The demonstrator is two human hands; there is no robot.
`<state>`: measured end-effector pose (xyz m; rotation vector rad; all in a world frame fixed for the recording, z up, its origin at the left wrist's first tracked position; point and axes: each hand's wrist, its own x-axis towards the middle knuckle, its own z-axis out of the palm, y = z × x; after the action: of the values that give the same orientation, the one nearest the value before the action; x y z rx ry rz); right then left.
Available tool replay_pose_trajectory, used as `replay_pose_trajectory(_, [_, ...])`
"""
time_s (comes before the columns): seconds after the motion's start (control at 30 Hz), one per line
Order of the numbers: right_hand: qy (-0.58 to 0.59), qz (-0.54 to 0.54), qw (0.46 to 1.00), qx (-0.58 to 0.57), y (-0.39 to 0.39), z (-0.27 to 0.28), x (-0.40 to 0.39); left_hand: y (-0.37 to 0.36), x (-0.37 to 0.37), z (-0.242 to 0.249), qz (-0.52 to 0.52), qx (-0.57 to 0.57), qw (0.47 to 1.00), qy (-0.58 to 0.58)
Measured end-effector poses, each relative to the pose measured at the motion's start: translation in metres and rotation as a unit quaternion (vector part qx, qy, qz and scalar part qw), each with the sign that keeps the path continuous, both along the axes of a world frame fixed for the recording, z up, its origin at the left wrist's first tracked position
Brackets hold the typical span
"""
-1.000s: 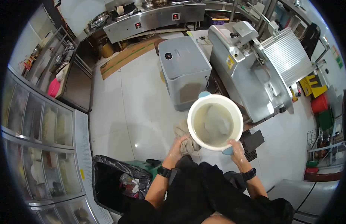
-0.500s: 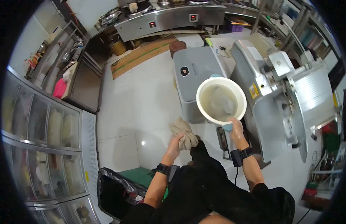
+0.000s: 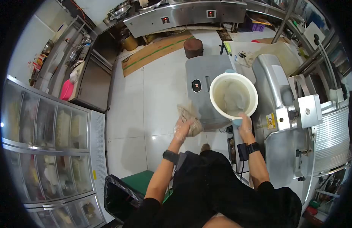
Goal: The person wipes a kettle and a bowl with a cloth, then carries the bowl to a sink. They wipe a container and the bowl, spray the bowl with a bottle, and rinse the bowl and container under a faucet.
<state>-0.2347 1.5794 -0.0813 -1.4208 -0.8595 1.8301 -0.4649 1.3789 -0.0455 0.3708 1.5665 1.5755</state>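
Observation:
My left hand [image 3: 182, 130] grips a crumpled beige cloth [image 3: 192, 122] beside the grey lidded bin. My right hand [image 3: 245, 127] is closed on the blue handle at the near side of a white bucket [image 3: 253, 90]. The bucket is tilted a little towards me, with cloudy liquid and something pale inside. It is over the right part of the grey bin [image 3: 198, 68], which has a small lit display. Whether the bucket touches the lid I cannot tell. Both wrists wear black bands.
Right of the bucket stands a metal slicer [image 3: 270, 87]. A glass-door fridge [image 3: 47, 125] lines the left. An open black-lined trash bin [image 3: 117, 197] is at lower left, a brown stool [image 3: 193, 48] behind the grey bin, and a steel stove counter [image 3: 183, 17] at the back.
The view has shifted, with the grey bin and slicer now further right in it. My hands still hold the cloth and bucket; the cloth hangs nearer the grey bin.

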Motion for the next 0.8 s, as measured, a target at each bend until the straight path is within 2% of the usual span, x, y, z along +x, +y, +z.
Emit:
replay_pose_trajectory(0.07, [-0.012, 0.013, 1.0, -0.007, 0.012, -0.001, 0.001, 0.025, -0.023, 0.008, -0.02, -0.067, 0.99, 0.12])
replay_pose_trajectory(0.13, [0.03, 0.05, 0.998, 0.008, 0.02, -0.008, 0.008, 0.047, -0.045, 0.018, -0.051, -0.097, 0.956, 0.272])
replay_pose_trajectory(0.17, [0.029, 0.047, 0.998, 0.006, 0.02, -0.004, 0.008, 0.06, -0.048, 0.048, -0.072, -0.101, 0.926, 0.356])
replay_pose_trajectory(0.23, [0.055, 0.049, 0.997, -0.033, 0.018, 0.008, 0.009, 0.096, -0.077, 0.012, -0.06, -0.1, 0.862, 0.493])
replay_pose_trajectory(0.27, [0.053, 0.044, 0.997, -0.035, 0.014, 0.014, 0.007, 0.113, -0.087, 0.014, -0.08, -0.085, 0.823, 0.556])
replay_pose_trajectory(0.3, [0.052, 0.031, 0.998, -0.027, 0.009, 0.019, 0.004, 0.13, -0.094, 0.015, -0.086, -0.084, 0.823, 0.555])
replay_pose_trajectory(0.37, [0.051, 0.011, 0.998, -0.02, 0.002, 0.031, 0.003, 0.163, -0.101, 0.045, -0.198, -0.234, 0.747, 0.59])
replay_pose_trajectory(0.4, [0.032, 0.004, 0.999, -0.011, -0.002, 0.037, 0.004, 0.178, -0.109, 0.045, -0.205, -0.23, 0.746, 0.591])
replay_pose_trajectory(0.47, [0.008, -0.013, 1.0, -0.005, -0.009, 0.041, 0.01, 0.208, -0.124, 0.042, -0.238, -0.22, 0.702, 0.635])
replay_pose_trajectory(0.53, [-0.042, -0.017, 0.999, -0.019, -0.014, 0.041, 0.019, 0.238, -0.137, 0.037, -0.239, -0.19, 0.692, 0.654])
replay_pose_trajectory(0.6, [-0.039, -0.044, 0.998, -0.014, -0.03, 0.035, 0.032, 0.269, -0.153, 0.023, -0.232, -0.166, 0.66, 0.695])
replay_pose_trajectory(0.63, [-0.032, -0.062, 0.998, -0.008, -0.039, 0.032, 0.037, 0.287, -0.161, 0.018, -0.276, -0.205, 0.626, 0.7])
replay_pose_trajectory(0.67, [-0.058, -0.079, 0.995, -0.019, -0.048, 0.034, 0.036, 0.301, -0.17, 0.004, -0.283, -0.199, 0.627, 0.698])
replay_pose_trajectory(0.73, [-0.1, -0.116, 0.986, -0.071, -0.06, 0.034, 0.032, 0.325, -0.185, -0.033, -0.278, -0.171, 0.595, 0.735])
replay_pose_trajectory(0.77, [-0.118, -0.092, 0.988, -0.046, -0.07, 0.031, 0.033, 0.341, -0.193, -0.064, -0.286, -0.165, 0.596, 0.732])
replay_pose_trajectory(0.8, [-0.135, -0.068, 0.988, -0.022, -0.081, 0.027, 0.032, 0.356, -0.2, -0.101, -0.31, -0.212, 0.596, 0.71])
